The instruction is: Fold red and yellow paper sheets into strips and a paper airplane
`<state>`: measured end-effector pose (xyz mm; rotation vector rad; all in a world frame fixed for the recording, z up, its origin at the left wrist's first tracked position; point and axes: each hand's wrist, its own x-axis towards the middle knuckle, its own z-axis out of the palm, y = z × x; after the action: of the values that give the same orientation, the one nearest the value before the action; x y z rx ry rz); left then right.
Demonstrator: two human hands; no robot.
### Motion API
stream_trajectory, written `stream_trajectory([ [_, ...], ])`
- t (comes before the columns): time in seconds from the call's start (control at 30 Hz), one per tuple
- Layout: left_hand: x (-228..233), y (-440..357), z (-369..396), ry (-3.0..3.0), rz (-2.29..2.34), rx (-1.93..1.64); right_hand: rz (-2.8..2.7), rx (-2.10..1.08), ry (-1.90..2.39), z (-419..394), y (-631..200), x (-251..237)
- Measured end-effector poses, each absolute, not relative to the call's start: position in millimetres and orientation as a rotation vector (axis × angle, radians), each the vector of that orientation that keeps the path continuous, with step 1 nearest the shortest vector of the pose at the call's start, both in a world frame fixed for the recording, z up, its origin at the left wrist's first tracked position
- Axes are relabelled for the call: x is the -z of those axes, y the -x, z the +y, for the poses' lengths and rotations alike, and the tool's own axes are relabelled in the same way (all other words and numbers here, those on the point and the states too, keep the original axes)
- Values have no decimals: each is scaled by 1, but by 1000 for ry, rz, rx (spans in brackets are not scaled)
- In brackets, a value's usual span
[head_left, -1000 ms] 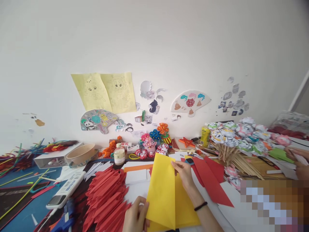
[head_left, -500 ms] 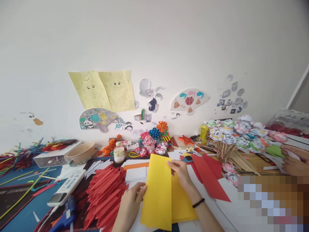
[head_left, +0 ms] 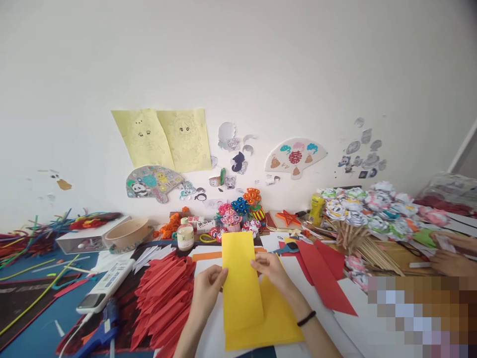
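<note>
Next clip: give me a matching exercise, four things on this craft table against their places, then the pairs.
Things:
1 yellow paper
2 red paper pile
3 glue gun
4 bowl

Places:
A bottom left, by the table edge
B held between left hand and right hand
C back left, near the wall
D just left of the left hand

Pairs: 1-B, 2-D, 3-A, 4-C

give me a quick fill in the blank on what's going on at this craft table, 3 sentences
1. Both hands, the left hand and the right hand, hold a folded sheet of ____ paper.
2. The heap of folded strips to the left of the hands is ____.
3. The right wrist wears a ____ band.

Missing words: yellow; red; black
</note>
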<state>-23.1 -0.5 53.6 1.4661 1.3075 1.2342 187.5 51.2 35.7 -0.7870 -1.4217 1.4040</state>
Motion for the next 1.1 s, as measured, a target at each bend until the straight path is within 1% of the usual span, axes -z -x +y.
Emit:
stream_trajectory([
  [0.07,-53,25,2,-1417,1238,-1194,-1419,-1356,826,54,-187,-30],
  [0.2,-51,27,6,-1435,1249,-1205,-1380,-1437,832,55,-187,-27],
  [0.37,-55,18,-3,-1583,1713,-1339,-1232,-1342,909,50,-184,-34],
  [0.43,-59,7,-11,-1646,1760,-1362,-1229,-1340,861,47,-181,-37],
  [0.57,-66,-17,-22,-1646,1477,-1227,-1303,-1329,735,38,-173,-42],
  [0.7,-73,-23,-23,-1350,1111,-1129,-1293,-1410,648,30,-170,-48],
  [0.77,-77,-16,-21,-1165,1004,-1103,-1272,-1467,624,27,-176,-54],
  [0.9,-77,3,-13,-987,1068,-1077,-1278,-1544,693,25,-205,-69],
  [1.1,-61,12,-3,-1059,1100,-988,-1445,-1474,910,37,-247,-72],
])
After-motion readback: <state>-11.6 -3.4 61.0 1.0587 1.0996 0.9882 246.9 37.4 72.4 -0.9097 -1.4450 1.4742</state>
